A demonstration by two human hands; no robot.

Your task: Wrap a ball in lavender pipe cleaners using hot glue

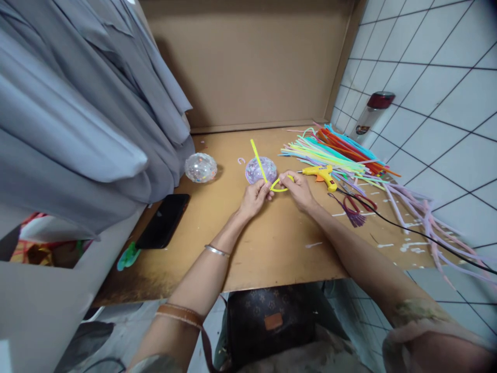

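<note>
A yellow pipe cleaner (258, 158) is bent into a loop on its right side, while its straight end points up and away. My left hand (254, 199) pinches it where the loop meets the straight part. The fingers of my right hand (295, 188) are closed on the loop's right side. Just beyond my hands sits a round purple, glittery piece (256, 171), partly covered by the pipe cleaner. A small pink hook-shaped piece (241, 161) lies to its left. Farther left is a clear, speckled round object (201, 168).
Bundles of coloured pipe cleaners (330, 150) lie at the back right, near a bottle (367, 122). A yellow glue gun (320, 175) with a black cord and red-handled scissors (359, 204) are right of my hands. A black phone (163, 221) lies left, beside a green item (128, 257).
</note>
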